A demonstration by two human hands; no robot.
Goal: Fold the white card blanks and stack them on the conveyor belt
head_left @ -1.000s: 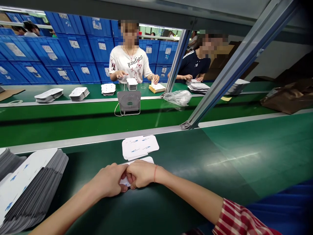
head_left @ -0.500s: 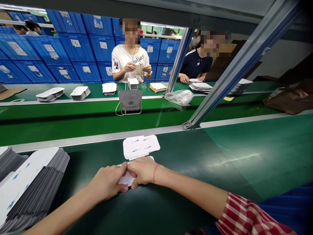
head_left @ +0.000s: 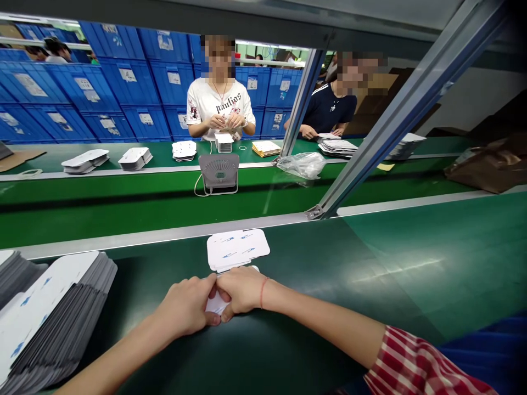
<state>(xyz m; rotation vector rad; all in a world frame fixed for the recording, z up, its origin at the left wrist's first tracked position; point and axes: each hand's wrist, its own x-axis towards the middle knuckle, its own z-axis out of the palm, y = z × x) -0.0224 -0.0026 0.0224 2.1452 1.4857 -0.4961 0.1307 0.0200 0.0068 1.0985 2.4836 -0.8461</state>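
Observation:
A white sheet [head_left: 217, 304] with faint blue print lies low over the green tabletop, mostly covered by my fingers. My left hand [head_left: 190, 303] grips its left side, thumb at the near edge and fingers curled over the far edge. Pressed close beside it, my right hand [head_left: 241, 291] holds the same sheet, its thumb almost touching the left thumb. A white corner pokes out past the right knuckles. Just beyond my hands rest several flat white rounded sheets [head_left: 237, 249] with blue marks, slightly overlapping.
At my left stands a tall leaning stack of white-topped grey sheets [head_left: 61, 312], with another stack [head_left: 18, 277] behind it. Across the green belt, a grey fan [head_left: 219, 171] and several piles sit before two co-workers. A slanted metal post [head_left: 379, 126] rises at right.
My left hand has shifted slightly right, closer to my right hand, over the sheet. Across the belt, the co-worker in white has lowered the piece in their hands.

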